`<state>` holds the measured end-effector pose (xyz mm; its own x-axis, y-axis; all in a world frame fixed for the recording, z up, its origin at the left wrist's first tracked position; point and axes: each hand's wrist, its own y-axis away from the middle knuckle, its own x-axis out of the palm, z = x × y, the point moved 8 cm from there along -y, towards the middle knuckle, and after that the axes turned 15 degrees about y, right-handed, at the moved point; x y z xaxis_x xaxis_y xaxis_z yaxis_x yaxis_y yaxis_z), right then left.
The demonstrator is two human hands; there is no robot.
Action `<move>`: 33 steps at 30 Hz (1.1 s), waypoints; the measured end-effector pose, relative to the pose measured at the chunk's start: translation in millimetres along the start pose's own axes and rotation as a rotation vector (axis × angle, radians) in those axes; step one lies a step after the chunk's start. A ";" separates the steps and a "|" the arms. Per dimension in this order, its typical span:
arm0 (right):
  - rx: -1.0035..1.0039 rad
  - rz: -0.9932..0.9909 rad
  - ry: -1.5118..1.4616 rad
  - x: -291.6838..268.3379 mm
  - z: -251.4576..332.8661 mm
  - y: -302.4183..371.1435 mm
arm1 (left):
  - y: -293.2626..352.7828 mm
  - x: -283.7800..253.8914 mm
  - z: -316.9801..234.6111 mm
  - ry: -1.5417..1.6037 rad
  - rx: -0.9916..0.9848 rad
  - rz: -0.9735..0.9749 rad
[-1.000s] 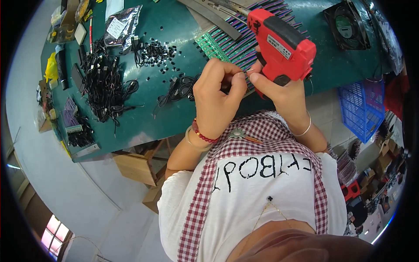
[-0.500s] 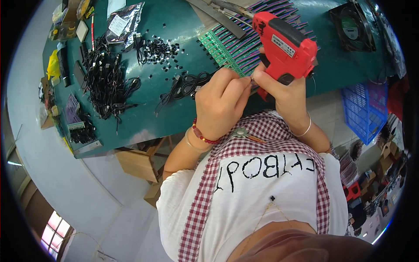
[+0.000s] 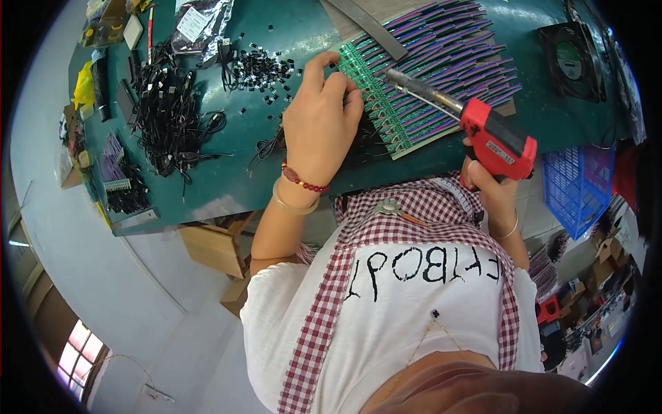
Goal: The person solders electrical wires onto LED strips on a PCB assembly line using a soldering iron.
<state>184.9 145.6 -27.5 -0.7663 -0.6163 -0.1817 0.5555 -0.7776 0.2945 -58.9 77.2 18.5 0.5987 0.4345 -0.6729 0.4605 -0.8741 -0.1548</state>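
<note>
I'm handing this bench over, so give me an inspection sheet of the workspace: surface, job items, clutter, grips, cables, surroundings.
Surface: green tabletop, glossy, most crowded on its left.
Job items: soldering gun, red and black, its tip pointing toward a row of green circuit boards with coloured wires; flat metal bar, one end over the wires.
Clutter: scattered small black connectors, silvery bag.
Grips: left grip at the circuit boards' edge, contact unclear; right grip holds the soldering gun.
Cables: black USB cables, tangled heap.
Surroundings: blue plastic crate beside the tabletop.
</note>
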 end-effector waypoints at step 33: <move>0.002 0.068 0.191 1.2 -10.5 16.5 | -8.0 -0.3 -2.8 -0.063 0.010 0.039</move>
<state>196.5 130.6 -32.7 -0.6517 -0.6802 -0.3356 0.6033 -0.7330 0.3142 -60.9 84.7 21.9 0.5731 0.3858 -0.7230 0.4312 -0.8922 -0.1343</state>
